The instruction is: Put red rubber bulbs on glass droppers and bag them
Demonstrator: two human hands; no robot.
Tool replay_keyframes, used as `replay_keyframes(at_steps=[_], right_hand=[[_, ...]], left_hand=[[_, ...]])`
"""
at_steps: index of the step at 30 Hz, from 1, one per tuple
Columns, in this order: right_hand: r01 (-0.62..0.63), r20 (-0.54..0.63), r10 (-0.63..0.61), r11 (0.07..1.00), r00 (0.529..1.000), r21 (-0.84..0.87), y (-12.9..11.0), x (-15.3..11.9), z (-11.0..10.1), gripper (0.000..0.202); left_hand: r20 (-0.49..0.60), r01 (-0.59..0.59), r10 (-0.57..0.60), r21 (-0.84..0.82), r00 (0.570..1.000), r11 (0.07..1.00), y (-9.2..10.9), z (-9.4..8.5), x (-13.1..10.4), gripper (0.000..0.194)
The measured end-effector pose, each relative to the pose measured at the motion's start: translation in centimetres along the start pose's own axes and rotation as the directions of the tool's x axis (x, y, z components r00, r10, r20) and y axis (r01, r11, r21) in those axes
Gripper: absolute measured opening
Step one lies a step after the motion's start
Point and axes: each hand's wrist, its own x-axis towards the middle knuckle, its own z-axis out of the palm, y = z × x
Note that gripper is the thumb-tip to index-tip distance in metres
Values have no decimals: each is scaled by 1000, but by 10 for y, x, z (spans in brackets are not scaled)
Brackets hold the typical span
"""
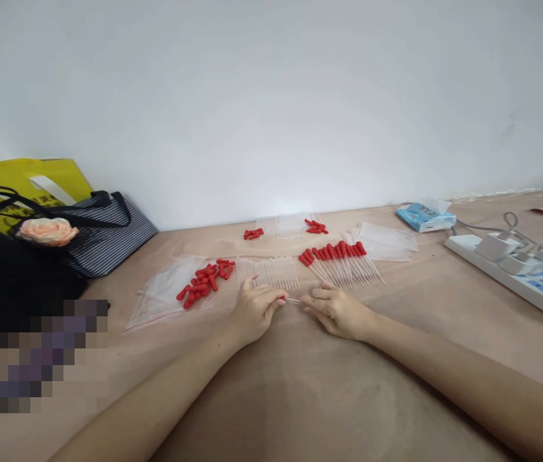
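My left hand (pixel 258 310) is closed on a red rubber bulb (pixel 282 298), pinched between thumb and fingers. Facing it, my right hand (pixel 333 309) pinches a thin clear dropper tube (pixel 293 300); its left end meets the bulb, though my fingertips hide the joint. Just beyond my left hand lies a row of bare clear tubes (pixel 271 272). Past my right hand, tubes capped with red bulbs (pixel 336 251) lie side by side, their tips toward me. Loose red bulbs (pixel 206 282) are heaped on clear plastic bags (pixel 160 295) at the left.
Two small groups of red bulbs (pixel 317 226) lie at the back by the wall. More plastic bags (pixel 386 241) and a blue tissue pack (pixel 426 215) are at the back right. A power strip (pixel 516 273) with chargers stands right. Bags, including a striped one (pixel 108 234), crowd the left.
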Motion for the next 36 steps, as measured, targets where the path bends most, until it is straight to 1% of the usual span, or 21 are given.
replay_keyframes(at_steps=[4,8,13,19,22,25,28,32,36], right_hand=[[6,31,-4,998,1000,-68,5,-1,-2,25],[12,4,-11,995,1000,-103,7,0,-1,25],[-24,-43,21,998,999,-64,6,3,0,23],[-67,-20,67,997,998,-28,4,3,3,22],[-104,4,104,995,995,-7,3,2,3,22],[-142,18,143,990,990,-4,2,2,3,22],[-161,6,161,987,987,-22,3,1,2,22],[-170,-42,167,984,985,-53,8,-2,2,21],[-172,-73,166,981,983,-89,11,-3,2,21]], left_hand=[[54,-42,42,-6,998,999,3,-2,0,18],[73,-70,68,22,995,997,5,-2,1,18],[76,-92,86,76,993,993,8,-3,1,19],[64,-116,109,117,992,986,10,-2,2,18],[53,-97,90,133,995,986,12,0,2,18],[25,-34,31,137,999,990,11,-1,2,18],[-15,23,-21,131,1000,991,5,-4,1,17],[-5,22,-22,113,1000,993,-1,-8,1,15],[-22,15,-13,86,1000,996,2,-6,1,15]])
